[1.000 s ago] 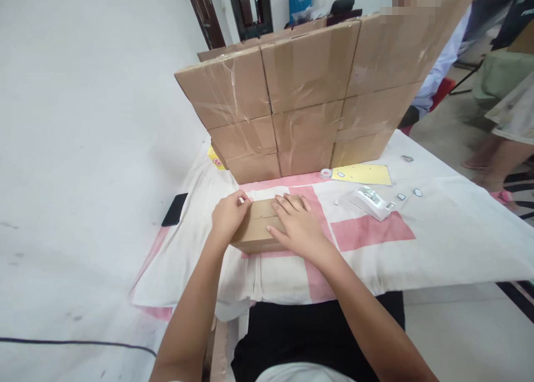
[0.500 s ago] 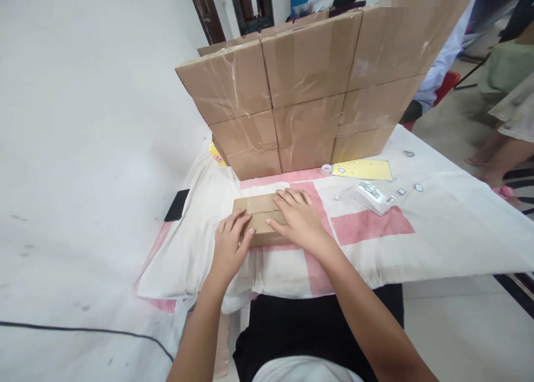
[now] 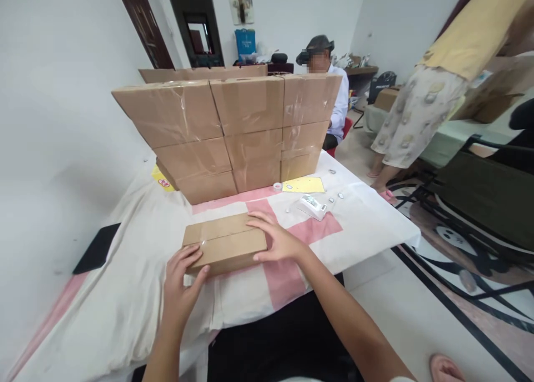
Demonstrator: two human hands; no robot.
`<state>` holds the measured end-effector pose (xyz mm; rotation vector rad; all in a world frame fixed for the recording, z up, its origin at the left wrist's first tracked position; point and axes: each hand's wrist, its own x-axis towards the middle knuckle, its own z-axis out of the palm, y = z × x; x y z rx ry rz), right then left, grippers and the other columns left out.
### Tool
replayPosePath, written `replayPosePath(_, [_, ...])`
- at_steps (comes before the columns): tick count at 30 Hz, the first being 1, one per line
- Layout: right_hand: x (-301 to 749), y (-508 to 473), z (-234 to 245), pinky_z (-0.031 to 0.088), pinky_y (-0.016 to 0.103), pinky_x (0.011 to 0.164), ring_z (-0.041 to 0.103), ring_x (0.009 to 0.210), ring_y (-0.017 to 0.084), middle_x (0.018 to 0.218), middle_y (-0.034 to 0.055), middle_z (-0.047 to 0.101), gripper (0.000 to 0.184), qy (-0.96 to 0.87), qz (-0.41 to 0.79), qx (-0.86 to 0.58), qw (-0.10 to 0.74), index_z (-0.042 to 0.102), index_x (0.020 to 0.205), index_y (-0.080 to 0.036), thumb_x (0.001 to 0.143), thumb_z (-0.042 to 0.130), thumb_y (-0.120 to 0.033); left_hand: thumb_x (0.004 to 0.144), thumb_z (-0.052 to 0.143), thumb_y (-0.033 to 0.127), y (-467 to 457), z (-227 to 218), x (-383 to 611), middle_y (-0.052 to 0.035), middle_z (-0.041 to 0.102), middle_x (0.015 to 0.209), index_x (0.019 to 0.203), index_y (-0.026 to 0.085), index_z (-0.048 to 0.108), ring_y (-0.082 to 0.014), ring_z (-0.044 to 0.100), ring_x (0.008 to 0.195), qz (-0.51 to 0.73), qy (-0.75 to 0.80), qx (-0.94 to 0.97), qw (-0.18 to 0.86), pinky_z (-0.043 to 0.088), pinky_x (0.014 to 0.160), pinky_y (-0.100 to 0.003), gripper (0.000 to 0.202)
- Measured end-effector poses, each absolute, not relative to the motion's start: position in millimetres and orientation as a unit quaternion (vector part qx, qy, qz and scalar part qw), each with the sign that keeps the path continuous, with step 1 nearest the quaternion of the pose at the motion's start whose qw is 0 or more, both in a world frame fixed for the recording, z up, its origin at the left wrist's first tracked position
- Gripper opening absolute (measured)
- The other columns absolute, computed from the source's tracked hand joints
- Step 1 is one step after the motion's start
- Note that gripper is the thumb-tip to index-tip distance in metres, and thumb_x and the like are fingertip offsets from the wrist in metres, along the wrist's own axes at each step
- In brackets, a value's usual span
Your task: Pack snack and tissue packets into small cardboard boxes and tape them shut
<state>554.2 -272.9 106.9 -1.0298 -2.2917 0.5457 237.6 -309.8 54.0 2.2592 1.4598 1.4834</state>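
A small flat cardboard box (image 3: 223,246), taped along its top seam, lies on the cloth-covered table (image 3: 137,248) in front of me. My left hand (image 3: 180,282) rests against the box's near left corner, fingers curled on its edge. On the box's right end lies my right hand (image 3: 277,240), thumb on the near side and fingers stretched over the top. The box stays flat on the cloth between both hands.
A wall of stacked taped cartons (image 3: 233,132) stands at the table's back. A white tape dispenser (image 3: 312,206), a yellow sheet (image 3: 303,185), a tape roll (image 3: 277,186) and small bits lie right. A black phone (image 3: 97,248) lies left. One person (image 3: 329,90) sits behind; another (image 3: 421,109) stands right.
My head has lifted and turned right, showing the room. My left hand slid from the box's top left to its near left corner. My right hand stayed on the right end.
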Motion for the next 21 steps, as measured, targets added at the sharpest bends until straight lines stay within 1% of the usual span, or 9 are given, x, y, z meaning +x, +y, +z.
replayPosePath(2, [553.5,-287.9,99.3,0.037,0.047,0.119,0.036,0.152,0.029,0.161,0.0168,0.042,0.092,-0.853,0.175,-0.390,0.298,0.049,0.150,-0.024,0.072,0.085,-0.057,0.091,0.068,0.031,-311.0,44.3,238.4,-0.0080,0.064,0.128,0.115,0.027,0.064,-0.0292,0.055,0.134,0.513,0.464,0.720,0.058,0.044,0.116,-0.059,0.025])
replayPosePath(4, [557.8,-307.9,94.6,0.036,0.052,0.119,0.045,0.146,0.032,0.152,0.0174,0.054,0.086,-0.843,0.144,-0.397,0.334,0.054,0.146,-0.023,0.074,0.079,-0.063,0.092,0.066,0.034,-315.7,32.4,243.8,-0.0084,0.063,0.129,0.116,0.028,0.061,-0.0296,0.053,0.137,0.533,0.457,0.706,0.094,0.042,0.118,-0.060,0.025])
replayPosePath(6, [575.8,-333.5,94.1,0.037,0.056,0.117,0.056,0.135,0.034,0.141,0.0173,0.064,0.076,-0.816,0.111,-0.412,0.391,0.059,0.139,-0.022,0.079,0.068,-0.067,0.094,0.062,0.042,-324.1,19.2,254.1,-0.0110,0.060,0.135,0.122,0.028,0.055,-0.0308,0.053,0.138,0.543,0.455,0.694,0.131,0.047,0.114,-0.060,0.033])
replayPosePath(8, [609.2,-365.9,96.7,0.042,0.058,0.112,0.064,0.126,0.036,0.133,0.0177,0.069,0.070,-0.771,0.079,-0.447,0.448,0.064,0.133,-0.021,0.084,0.057,-0.071,0.095,0.059,0.044,-334.7,6.8,266.9,-0.0125,0.060,0.134,0.125,0.028,0.052,-0.0309,0.058,0.132,0.540,0.462,0.687,0.152,0.053,0.106,-0.057,0.034])
replayPosePath(12, [694.5,-444.3,101.8,0.049,0.060,0.107,0.064,0.126,0.041,0.133,0.0200,0.068,0.067,-0.635,-0.023,-0.595,0.493,0.068,0.127,-0.023,0.092,0.044,-0.075,0.095,0.061,0.032,-352.2,-7.5,284.1,-0.0055,0.069,0.112,0.105,0.030,0.063,-0.0272,0.067,0.108,0.494,0.484,0.704,0.162,0.059,0.093,-0.052,0.010])
replayPosePath(14, [730.3,-476.3,103.3,0.048,0.063,0.107,0.064,0.126,0.043,0.134,0.0203,0.068,0.060,-0.524,-0.159,-0.661,0.514,0.069,0.129,-0.022,0.091,0.055,-0.066,0.094,0.063,0.031,-355.7,-10.4,285.5,-0.0036,0.070,0.106,0.100,0.032,0.066,-0.0275,0.068,0.103,0.471,0.485,0.719,0.163,0.059,0.090,-0.051,0.007])
replayPosePath(17, [772.0,-493.8,104.8,0.051,0.055,0.103,0.067,0.123,0.041,0.129,0.0206,0.070,0.049,-0.393,-0.316,-0.699,0.507,0.071,0.131,-0.025,0.090,0.067,-0.051,0.094,0.062,0.030,-356.4,-15.0,283.2,-0.0033,0.071,0.103,0.100,0.033,0.067,-0.0276,0.070,0.099,0.442,0.482,0.743,0.141,0.061,0.087,-0.050,0.008])
replayPosePath(19, [796.8,-480.9,103.4,0.053,0.049,0.099,0.067,0.122,0.038,0.128,0.0225,0.071,0.049,-0.374,-0.355,-0.711,0.478,0.072,0.131,-0.025,0.090,0.067,-0.051,0.095,0.060,0.027,-355.6,-18.7,281.3,-0.0033,0.072,0.104,0.103,0.033,0.067,-0.0263,0.071,0.098,0.422,0.468,0.767,0.122,0.062,0.086,-0.046,0.012])
replayPosePath(21, [822.0,-450.4,97.5,0.052,0.046,0.100,0.067,0.122,0.038,0.129,0.0248,0.070,0.053,-0.383,-0.359,-0.729,0.439,0.071,0.130,-0.019,0.090,0.067,-0.053,0.095,0.058,0.023,-354.3,-21.5,280.4,-0.0032,0.074,0.103,0.107,0.032,0.068,-0.0245,0.072,0.097,0.409,0.440,0.793,0.104,0.062,0.085,-0.042,0.017])
